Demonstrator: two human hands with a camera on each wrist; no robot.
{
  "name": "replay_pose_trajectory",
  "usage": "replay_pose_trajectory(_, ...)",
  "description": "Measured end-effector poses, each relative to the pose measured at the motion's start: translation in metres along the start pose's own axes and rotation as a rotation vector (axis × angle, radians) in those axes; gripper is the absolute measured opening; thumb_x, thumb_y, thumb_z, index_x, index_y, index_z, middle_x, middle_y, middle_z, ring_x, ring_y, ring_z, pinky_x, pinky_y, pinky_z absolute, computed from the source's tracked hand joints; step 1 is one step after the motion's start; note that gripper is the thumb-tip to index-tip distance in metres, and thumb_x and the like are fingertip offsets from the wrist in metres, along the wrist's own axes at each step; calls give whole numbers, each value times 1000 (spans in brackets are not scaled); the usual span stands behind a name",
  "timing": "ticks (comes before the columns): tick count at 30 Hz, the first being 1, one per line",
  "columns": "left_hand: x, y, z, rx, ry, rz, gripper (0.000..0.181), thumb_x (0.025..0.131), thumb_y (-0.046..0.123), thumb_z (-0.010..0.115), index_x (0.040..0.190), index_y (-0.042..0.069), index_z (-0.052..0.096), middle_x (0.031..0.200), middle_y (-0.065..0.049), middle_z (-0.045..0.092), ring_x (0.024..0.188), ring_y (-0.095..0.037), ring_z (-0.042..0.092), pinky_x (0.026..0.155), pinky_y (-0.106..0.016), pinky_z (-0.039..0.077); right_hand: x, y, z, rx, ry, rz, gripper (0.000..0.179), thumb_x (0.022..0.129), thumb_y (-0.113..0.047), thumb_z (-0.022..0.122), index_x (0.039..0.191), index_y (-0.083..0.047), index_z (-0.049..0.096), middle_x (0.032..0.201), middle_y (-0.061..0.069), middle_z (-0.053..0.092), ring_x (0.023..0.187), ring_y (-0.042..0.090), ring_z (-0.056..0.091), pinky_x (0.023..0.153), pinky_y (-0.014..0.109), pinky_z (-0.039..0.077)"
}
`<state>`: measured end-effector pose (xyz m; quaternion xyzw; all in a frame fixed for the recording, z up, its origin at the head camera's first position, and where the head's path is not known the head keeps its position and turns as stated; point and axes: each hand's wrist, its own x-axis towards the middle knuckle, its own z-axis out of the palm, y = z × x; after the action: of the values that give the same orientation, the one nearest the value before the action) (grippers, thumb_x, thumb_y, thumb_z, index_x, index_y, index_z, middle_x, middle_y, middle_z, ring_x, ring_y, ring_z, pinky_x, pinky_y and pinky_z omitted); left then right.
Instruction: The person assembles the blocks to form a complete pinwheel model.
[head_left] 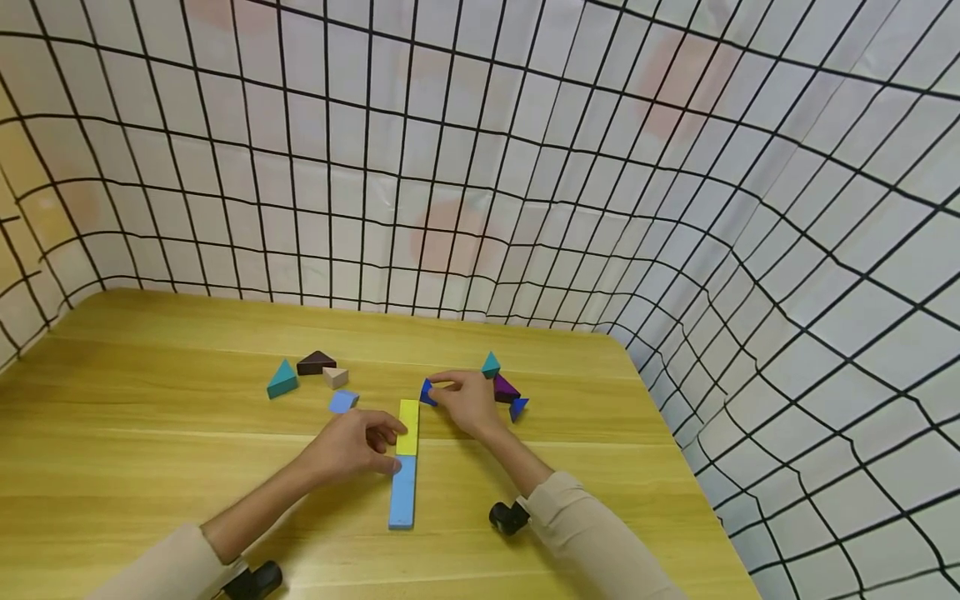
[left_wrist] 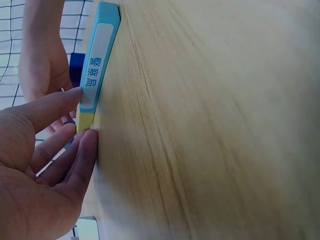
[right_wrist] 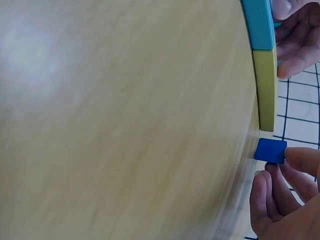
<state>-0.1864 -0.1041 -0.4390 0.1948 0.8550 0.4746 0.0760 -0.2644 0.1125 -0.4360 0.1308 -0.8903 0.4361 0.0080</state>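
Observation:
A yellow block [head_left: 408,427] and a light blue block [head_left: 402,498] lie end to end in a straight row on the wooden table. My left hand [head_left: 347,447] rests against the row's left side, thumb at the light blue block and fingers by the yellow one. In the left wrist view the light blue block shows dark printed characters on a pale label. Just beyond the yellow block's far end, my right hand [head_left: 468,403] pinches a small dark blue block [right_wrist: 270,150] between thumb and fingers. That block stands close to the table, a small gap from the yellow end.
Left of the row sit a teal triangle [head_left: 282,380], a dark brown triangle [head_left: 316,363], a pale wood triangle [head_left: 336,378] and a light blue piece [head_left: 343,401]. Beyond the right hand lie teal [head_left: 491,365], purple [head_left: 506,388] and blue [head_left: 518,408] pieces. A grid-patterned curtain [head_left: 450,167] borders the table.

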Motion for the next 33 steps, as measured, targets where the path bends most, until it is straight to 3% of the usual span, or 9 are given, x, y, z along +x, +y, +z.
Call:
replay_pose_trajectory(8,0,-1,-1,11,10,-15,42,76,17,89,113,4,73,95,-3,69,85,-15,63,75,-26,53,4,-7,8,9,-25,26,20,94,-20,72,111,-15,80,109,8,77,91,23,71,67,27,53)
replay_pose_trajectory(23,0,-1,-1,3,8,0,42,76,17,90,113,4,73,95,-3,70,85,-16,63,75,-25,53,5,-11,14,25,-51,13,17,93,-20,74,108,-16,81,110,7,77,99,26,71,78,36,57)
replay_pose_trajectory(29,0,-1,-1,8,5,6,43,76,17,89,113,3,73,96,-3,70,84,-15,63,75,-25,53,5,-14,15,37,-57,8,17,93,-19,73,107,-16,82,109,6,77,100,25,71,75,32,55)
replay_pose_trajectory(33,0,-2,-1,9,7,14,43,76,17,89,113,3,72,95,-4,70,84,-15,64,75,-24,53,6,-12,17,45,-66,16,17,93,-20,73,107,-18,82,106,5,78,85,16,67,66,25,48)
